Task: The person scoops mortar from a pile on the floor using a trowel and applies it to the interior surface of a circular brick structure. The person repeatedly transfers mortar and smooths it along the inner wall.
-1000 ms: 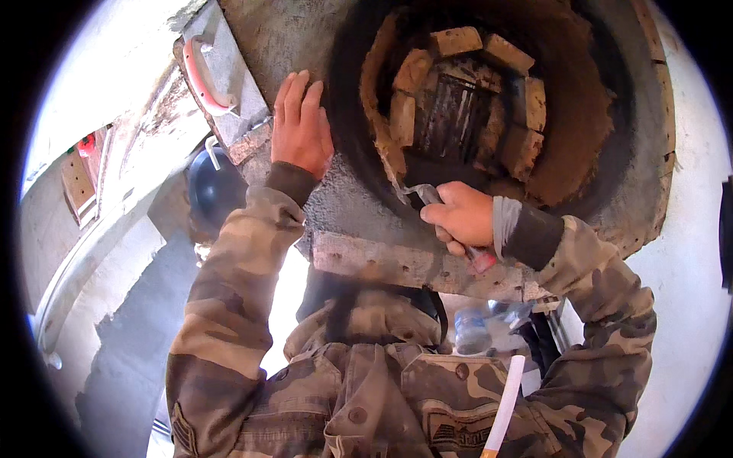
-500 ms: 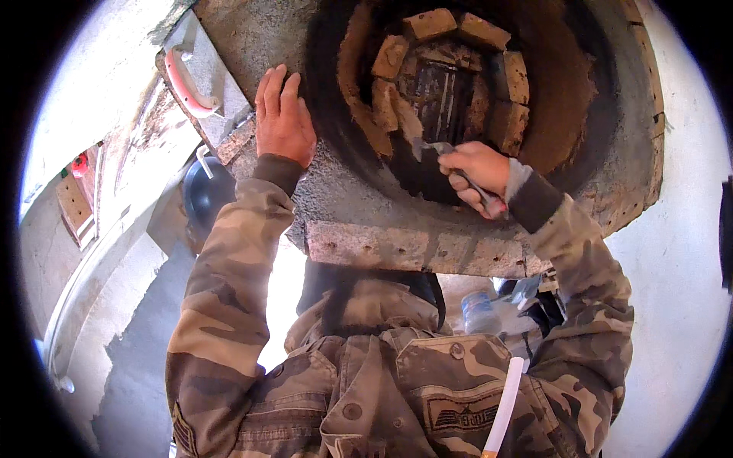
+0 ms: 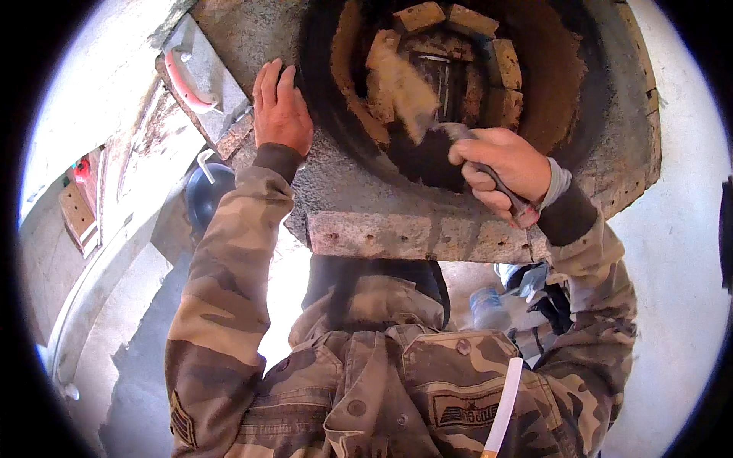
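My right hand [image 3: 508,169] grips the dark handle of a pointing trowel [image 3: 413,99] above a round, soot-dark pit [image 3: 424,164]. The trowel's pale, slightly blurred blade points up and left, over the left part of a ring of bricks [image 3: 505,65] inside the pit. It covers part of those left bricks, and whether it touches them I cannot tell. Within the ring lies a dark slotted grate [image 3: 444,80]. My left hand [image 3: 282,108] rests flat on the grey cement top [image 3: 336,191] beside the pit's left rim, fingers extended and holding nothing.
A plastering float [image 3: 221,76] with a red handle lies at the left corner. Below it is a dark pan [image 3: 208,197]. A brick edge [image 3: 412,235] runs along the front near my body. A plastic bottle [image 3: 486,307] stands lower down. A cigarette [image 3: 505,404] juts in at the bottom.
My right hand has moved right and nearer the camera with the trowel, whose blade has lifted and shows larger. The view has shifted slightly; my left hand stays on the cement.
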Demonstrator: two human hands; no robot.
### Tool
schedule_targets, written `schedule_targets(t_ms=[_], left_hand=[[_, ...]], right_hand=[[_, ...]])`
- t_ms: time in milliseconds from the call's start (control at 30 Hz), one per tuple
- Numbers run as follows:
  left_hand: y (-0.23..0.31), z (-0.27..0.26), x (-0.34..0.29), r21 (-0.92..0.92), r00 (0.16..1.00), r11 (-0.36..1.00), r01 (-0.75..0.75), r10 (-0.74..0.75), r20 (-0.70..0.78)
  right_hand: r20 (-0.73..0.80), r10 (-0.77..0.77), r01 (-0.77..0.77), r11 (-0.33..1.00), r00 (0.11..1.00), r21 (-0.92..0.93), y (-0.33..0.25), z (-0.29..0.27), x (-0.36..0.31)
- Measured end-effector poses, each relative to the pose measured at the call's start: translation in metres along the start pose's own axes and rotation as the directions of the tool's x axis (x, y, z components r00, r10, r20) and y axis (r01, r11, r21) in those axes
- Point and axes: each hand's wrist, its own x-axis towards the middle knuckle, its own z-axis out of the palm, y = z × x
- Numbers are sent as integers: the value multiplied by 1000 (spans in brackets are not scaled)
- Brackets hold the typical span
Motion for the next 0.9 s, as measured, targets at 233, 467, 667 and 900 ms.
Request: schedule_targets(t_ms=[233, 467, 667, 900], left_hand=[[-2, 2, -2, -7, 1000, 1000, -6, 6, -13], [-4, 1, -2, -24, 1000, 1000, -2, 2, -15], [1, -1, 3, -37, 1000, 999, -1, 1, -8], [3, -5, 3, -57, 999, 998, 31, -30, 19]], right_hand=[[-239, 9, 7, 998, 971, 69, 64, 2, 11], [-177, 14, -1, 997, 984, 74, 64, 13, 24], [-165, 81, -37, 966, 983, 254, 38, 25, 77], [-209, 92, -21, 947, 974, 320, 4, 53, 118]])
